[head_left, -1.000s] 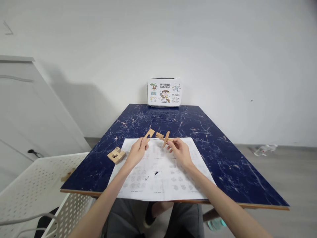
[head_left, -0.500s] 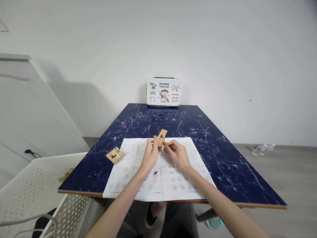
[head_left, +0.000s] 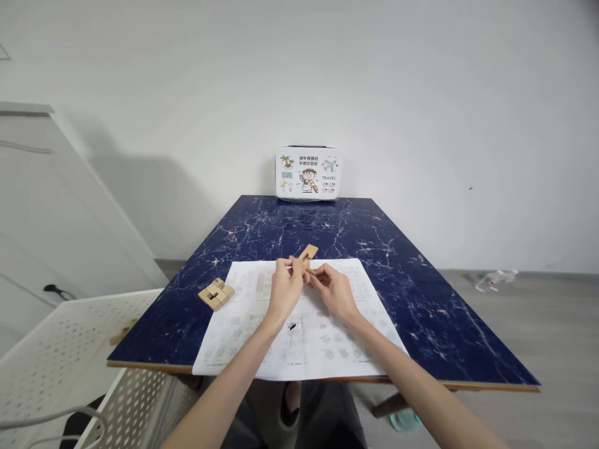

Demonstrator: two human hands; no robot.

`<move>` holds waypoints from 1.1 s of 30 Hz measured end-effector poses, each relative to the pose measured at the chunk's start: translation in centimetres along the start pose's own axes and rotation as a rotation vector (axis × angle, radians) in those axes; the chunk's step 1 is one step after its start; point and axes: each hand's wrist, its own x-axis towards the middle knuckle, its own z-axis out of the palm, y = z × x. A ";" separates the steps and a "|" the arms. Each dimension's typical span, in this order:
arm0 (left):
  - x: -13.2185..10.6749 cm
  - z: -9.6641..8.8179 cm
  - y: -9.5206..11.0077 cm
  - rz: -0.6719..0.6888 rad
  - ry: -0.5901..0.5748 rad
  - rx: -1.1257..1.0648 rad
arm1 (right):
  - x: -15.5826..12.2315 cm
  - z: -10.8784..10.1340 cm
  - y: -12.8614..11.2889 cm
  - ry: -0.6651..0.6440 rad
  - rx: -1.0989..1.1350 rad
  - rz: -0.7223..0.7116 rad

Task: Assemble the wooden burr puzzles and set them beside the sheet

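Above the printed sheet (head_left: 262, 349), both hands work on a wooden interlocking puzzle (head_left: 309, 252), whose flat slotted piece sticks out toward the far side of the table. My left hand (head_left: 285, 290) pinches it from the left, with fingertips covering part of it. My right hand (head_left: 337, 292) is closed on a small wooden piece (head_left: 312, 272) that points into the puzzle; whether the two are joined I cannot tell. Over the sheet's left edge lies a group of wooden puzzle pieces (head_left: 216, 294), touched by neither hand.
A white case (head_left: 307, 174) with cartoon prints stands at the back of the blue marbled table (head_left: 299, 227), against the wall. Left of the table is a white perforated basket (head_left: 116, 305) with wooden pieces inside. A clear plastic item (head_left: 496, 280) lies on the floor at right.
My left fingers have shifted slightly over the puzzle, and its protruding piece has tilted a little to the right. The right hand stays nearly in place. The camera view has shifted slightly.
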 end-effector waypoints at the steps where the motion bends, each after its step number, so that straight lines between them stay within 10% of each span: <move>1: 0.1 0.0 -0.1 0.007 0.000 0.011 | 0.0 0.0 0.0 -0.001 0.000 -0.004; 33: 0.2 0.4 -1.0 -0.027 0.007 0.035 | 0.1 -0.1 0.6 0.014 -0.087 -0.039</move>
